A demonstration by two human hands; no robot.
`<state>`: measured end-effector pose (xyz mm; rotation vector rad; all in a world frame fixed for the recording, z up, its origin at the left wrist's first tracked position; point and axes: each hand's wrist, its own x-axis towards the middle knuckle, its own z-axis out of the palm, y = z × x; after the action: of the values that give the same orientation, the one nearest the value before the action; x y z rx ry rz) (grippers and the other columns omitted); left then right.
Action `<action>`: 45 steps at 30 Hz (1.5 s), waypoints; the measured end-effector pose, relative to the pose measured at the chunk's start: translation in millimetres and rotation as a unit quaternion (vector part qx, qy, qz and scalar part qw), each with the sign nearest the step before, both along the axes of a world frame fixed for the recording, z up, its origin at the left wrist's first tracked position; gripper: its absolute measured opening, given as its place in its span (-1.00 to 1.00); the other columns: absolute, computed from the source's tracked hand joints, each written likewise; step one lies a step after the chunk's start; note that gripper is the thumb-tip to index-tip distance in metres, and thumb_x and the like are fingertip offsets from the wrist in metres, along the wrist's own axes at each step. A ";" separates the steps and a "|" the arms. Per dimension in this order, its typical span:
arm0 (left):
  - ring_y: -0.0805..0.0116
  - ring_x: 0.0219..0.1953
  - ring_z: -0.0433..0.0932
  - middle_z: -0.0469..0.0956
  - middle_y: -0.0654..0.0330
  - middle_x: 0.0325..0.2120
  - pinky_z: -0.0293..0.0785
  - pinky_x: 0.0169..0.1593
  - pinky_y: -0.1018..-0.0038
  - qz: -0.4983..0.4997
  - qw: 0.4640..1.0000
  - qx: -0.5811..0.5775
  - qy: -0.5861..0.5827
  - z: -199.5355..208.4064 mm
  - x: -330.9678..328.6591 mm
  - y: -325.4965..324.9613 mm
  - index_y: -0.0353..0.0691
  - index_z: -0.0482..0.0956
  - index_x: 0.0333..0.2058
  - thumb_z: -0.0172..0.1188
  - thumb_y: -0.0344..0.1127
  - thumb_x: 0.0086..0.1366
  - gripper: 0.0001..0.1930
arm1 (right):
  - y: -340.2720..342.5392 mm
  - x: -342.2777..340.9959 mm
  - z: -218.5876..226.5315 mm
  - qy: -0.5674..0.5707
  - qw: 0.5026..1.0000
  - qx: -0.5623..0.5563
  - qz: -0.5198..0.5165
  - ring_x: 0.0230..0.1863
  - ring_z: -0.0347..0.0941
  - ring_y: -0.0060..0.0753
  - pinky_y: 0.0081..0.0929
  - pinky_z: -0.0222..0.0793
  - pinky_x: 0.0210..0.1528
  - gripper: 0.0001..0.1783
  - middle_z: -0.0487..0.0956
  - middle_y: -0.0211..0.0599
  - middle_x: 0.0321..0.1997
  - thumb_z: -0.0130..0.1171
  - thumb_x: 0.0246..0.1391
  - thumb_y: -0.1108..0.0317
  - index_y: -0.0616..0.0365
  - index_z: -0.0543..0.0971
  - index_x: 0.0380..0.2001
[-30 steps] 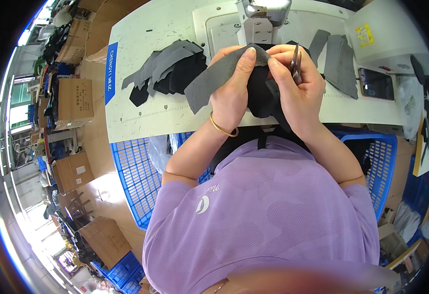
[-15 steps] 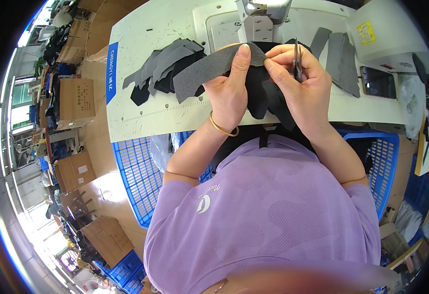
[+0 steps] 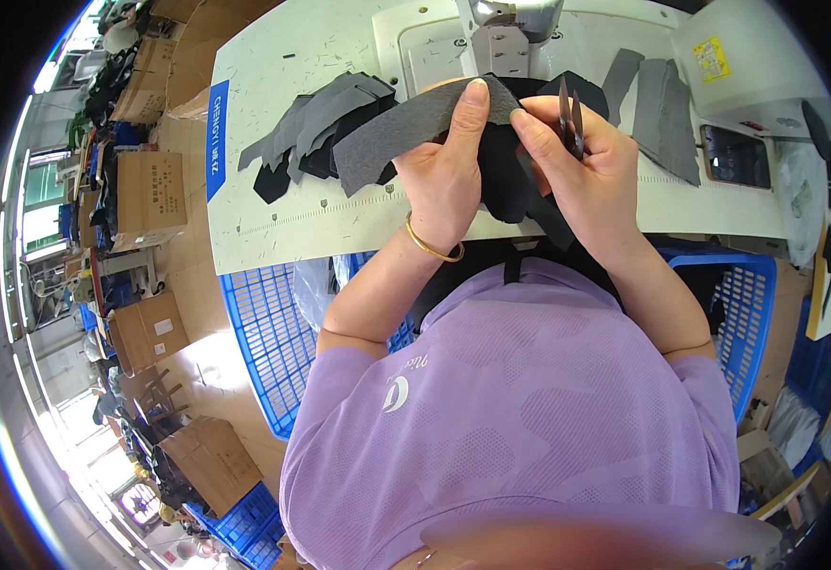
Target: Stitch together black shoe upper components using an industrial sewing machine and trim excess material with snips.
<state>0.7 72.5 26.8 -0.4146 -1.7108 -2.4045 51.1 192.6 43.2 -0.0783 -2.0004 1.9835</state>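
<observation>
My left hand (image 3: 442, 180) grips a curved grey fabric strip (image 3: 382, 147), thumb on top and fingers hidden underneath. Dark fabric (image 3: 506, 190) hangs below the strip between my hands. My right hand (image 3: 594, 180) has its thumb and forefinger pinched at the strip's right end. The same hand also holds small dark scissors (image 3: 568, 123), their two points upward and slightly apart; their handles are hidden in the palm. Both hands are above the near part of the white sewing table (image 3: 292, 223).
A pile of grey and black fabric pieces (image 3: 325, 123) lies left of my hands, more grey strips (image 3: 664, 119) to the right. Beyond stands the sewing machine head (image 3: 499, 52). A dark phone-like panel (image 3: 736, 155) is at right. Blue baskets (image 3: 262, 332) flank my lap.
The scissors have turned in my right hand, so both points now show, tilted left. The hanging dark fabric has shifted a little. My left hand stays nearly in place.
</observation>
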 end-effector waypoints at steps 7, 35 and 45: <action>0.57 -0.43 0.49 0.56 0.28 -0.39 0.43 -0.37 0.62 -0.019 0.999 0.012 -0.040 3.2 2.0 -1.0 -0.29 0.56 -0.27 0.23 -0.42 0.30 -0.92 | 1.0 -0.5 0.5 0.036 0.996 0.082 -0.024 -0.56 0.38 -0.76 -0.70 0.29 -0.50 -0.82 0.51 -0.44 -0.63 0.19 0.18 0.34 0.26 0.61 -0.36; 0.64 -0.42 0.43 0.56 0.32 -0.43 0.39 -0.34 0.68 -0.039 0.996 0.014 -0.074 10.0 -0.9 0.9 -0.33 0.56 -0.29 0.23 -0.40 0.32 -0.89 | 0.5 -2.0 -2.0 0.049 0.996 0.049 -0.057 -0.60 0.28 -0.83 -0.72 0.20 -0.55 -0.89 0.43 -0.52 -0.66 0.23 0.11 0.43 0.26 0.60 -0.42; 0.62 -0.43 0.44 0.56 0.31 -0.44 0.40 -0.32 0.66 -0.033 0.998 -0.034 -0.050 16.6 -6.0 -2.9 -0.35 0.56 -0.27 0.24 -0.37 0.32 -0.85 | 5.7 -1.4 3.4 -0.010 1.000 -0.022 -0.012 -0.63 0.26 -0.83 -0.71 0.15 -0.60 -0.77 0.50 -0.50 -0.64 0.13 0.23 0.31 0.25 0.60 -0.42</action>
<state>-5.3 69.6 43.4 -0.3720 -1.8523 -2.4571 49.6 198.3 46.6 -0.1330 -1.9582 2.0196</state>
